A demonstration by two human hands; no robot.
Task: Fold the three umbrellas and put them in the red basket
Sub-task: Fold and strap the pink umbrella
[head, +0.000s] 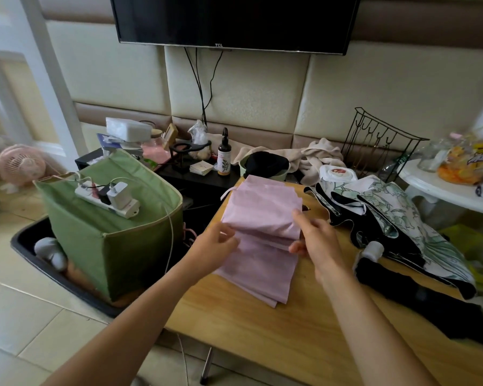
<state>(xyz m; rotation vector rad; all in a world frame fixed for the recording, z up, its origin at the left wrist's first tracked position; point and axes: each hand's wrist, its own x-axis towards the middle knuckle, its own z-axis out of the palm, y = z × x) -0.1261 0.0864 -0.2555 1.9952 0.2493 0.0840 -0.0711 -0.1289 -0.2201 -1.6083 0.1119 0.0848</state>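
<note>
Both hands pinch the pink umbrella lying on the wooden table: the left hand at its left edge, the right hand at its right. "TCL" shows on the television; the floral umbrella lies just right.

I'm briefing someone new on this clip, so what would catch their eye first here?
Both hands, left hand and right hand, pinch the pink umbrella on the wooden table at centre. Right of it lies a floral umbrella; on the left stands a green fabric box.
</note>
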